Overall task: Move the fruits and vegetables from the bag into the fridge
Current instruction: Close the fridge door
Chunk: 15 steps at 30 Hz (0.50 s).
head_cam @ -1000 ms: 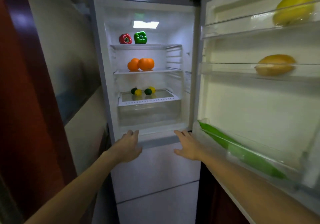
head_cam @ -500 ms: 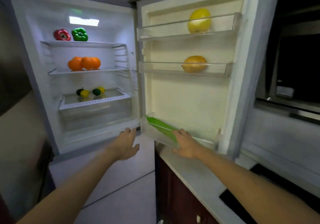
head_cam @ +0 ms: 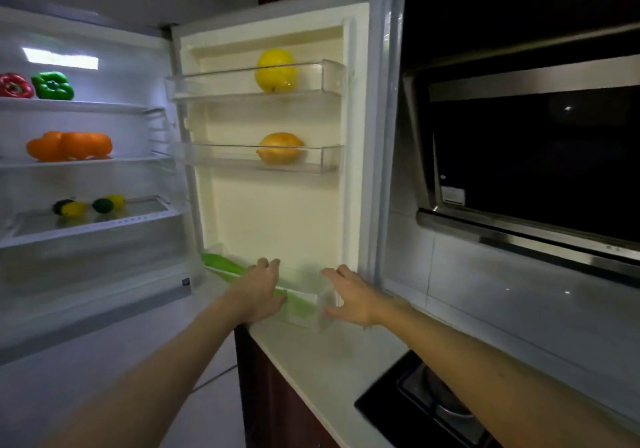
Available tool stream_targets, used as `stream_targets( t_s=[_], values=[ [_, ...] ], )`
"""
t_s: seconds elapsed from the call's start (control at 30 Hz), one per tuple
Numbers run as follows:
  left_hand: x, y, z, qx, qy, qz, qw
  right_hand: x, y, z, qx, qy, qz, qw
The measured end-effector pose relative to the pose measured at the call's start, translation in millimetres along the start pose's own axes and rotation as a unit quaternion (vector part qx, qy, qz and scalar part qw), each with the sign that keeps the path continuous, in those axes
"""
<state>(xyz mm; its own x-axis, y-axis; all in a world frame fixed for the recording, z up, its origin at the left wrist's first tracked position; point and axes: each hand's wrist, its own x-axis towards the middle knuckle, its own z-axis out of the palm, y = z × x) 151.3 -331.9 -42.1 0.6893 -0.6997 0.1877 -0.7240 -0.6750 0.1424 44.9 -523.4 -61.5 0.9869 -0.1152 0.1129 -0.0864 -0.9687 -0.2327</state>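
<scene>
Vegetable (head_cam: 221, 265), long and green, lies in lowest door bin (head_cam: 323, 309), partly covered by wide left grip (head_cam: 258, 288); wide right grip (head_cam: 349, 295) at bin's right end.

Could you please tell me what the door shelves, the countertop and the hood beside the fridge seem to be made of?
Door shelves: clear glossy plastic, probably; the yellow fruit shows through the front wall. Countertop: pale, smooth slab, stone or composite; I cannot tell which. Hood: dark glossy panel, likely glass, catching light glints, with brushed-looking metal trim.
</scene>
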Motion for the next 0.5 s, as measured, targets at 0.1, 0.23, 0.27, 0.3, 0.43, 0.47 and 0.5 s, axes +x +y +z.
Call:
stream_targets(
  t_s=[0.1,0.23,0.27,0.3,0.43,0.47,0.5],
  values=[
    [14.1,28.3,1.9,0.004,0.013,0.005,1.0,-9.0,31.8,-19.0,0.009,0.005,0.013,1.0],
    [30.7,61.8,1.3,-0.003,0.024,0.006,1.0,-14.8,78.5,-40.6,0.036,0.012,0.022,0.999],
    [34.3,69.1,0.4,-0.004,0.027,0.007,1.0,-15.4,88.1,-46.3,0.039,0.011,0.024,0.999],
    [38.1,75.4,0.0,-0.005,0.031,0.008,0.999,-14.3,97.4,-52.3,0.035,0.013,0.027,0.999],
    [51.8,93.9,-4.4,-0.007,0.048,0.009,0.999,-0.1,127.9,-83.1,0.045,0.048,0.046,0.997],
    [54.0,97.5,-6.2,-0.007,0.053,0.009,0.999,4.5,132.9,-90.4,0.045,0.051,0.051,0.996],
    [56.0,100.9,-7.6,-0.009,0.056,0.008,0.998,9.2,136.7,-96.5,0.045,0.049,0.056,0.996]
  ],
)
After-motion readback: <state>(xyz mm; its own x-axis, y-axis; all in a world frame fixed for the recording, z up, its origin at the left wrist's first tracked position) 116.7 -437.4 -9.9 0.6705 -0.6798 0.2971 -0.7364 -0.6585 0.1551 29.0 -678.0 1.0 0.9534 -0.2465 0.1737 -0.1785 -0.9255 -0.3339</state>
